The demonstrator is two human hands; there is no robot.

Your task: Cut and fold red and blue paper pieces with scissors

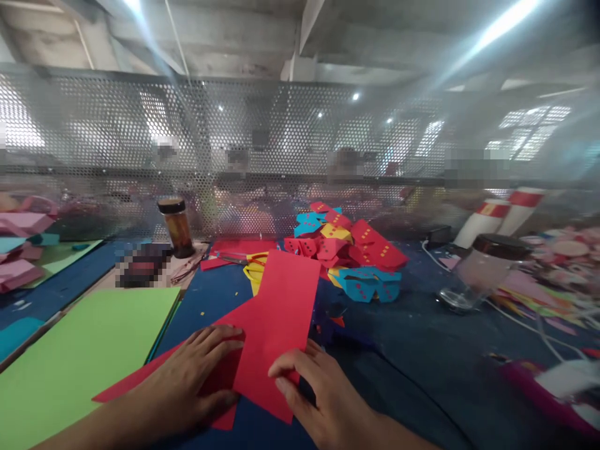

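Red paper (281,325) lies in front of me in overlapping pieces, one of them a long strip that reaches away from me. My left hand (201,369) rests on the left part of the red paper, its fingers stretched out and pressing down. At the strip's right edge, my right hand (323,387) grips the paper, thumb and index finger curled over it and the other fingers behind. Beyond the strip are yellow-handled scissors (256,270), partly covered by it. Their blades point left over more red paper (244,247).
Folded red, blue and yellow paper shapes with dots (349,240) are heaped at the back. Green sheets (94,337) lie left. A brown-filled jar (177,228) stands behind; a clear jar (482,275) and a dark cable (422,381) are right. A perforated metal screen (262,125) closes the far side.
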